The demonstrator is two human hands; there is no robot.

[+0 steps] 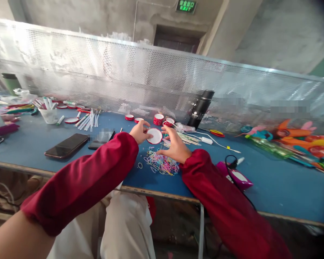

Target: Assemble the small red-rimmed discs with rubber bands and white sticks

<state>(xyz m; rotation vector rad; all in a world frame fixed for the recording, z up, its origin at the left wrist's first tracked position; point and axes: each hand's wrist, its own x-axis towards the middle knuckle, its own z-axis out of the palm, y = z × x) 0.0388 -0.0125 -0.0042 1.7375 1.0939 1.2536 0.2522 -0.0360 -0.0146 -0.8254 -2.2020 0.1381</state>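
Observation:
My left hand (139,132) pinches the edge of a small round white disc with a red rim (154,136), held just above the blue table (272,180). My right hand (175,145) hovers beside the disc with its fingers curled and spread, above a heap of thin coloured rubber bands (162,163). I cannot see anything held in the right hand's fingers. Both arms wear dark red sleeves. More red-rimmed lids (158,119) lie just behind the hands.
Two dark phones (66,145) lie at left, near a white cup of sticks (49,114) and loose white sticks (88,121). A black flask (201,108) stands against the perforated metal screen (124,75). A purple gadget with a cable (236,176) and colourful plastic toys (297,142) lie right.

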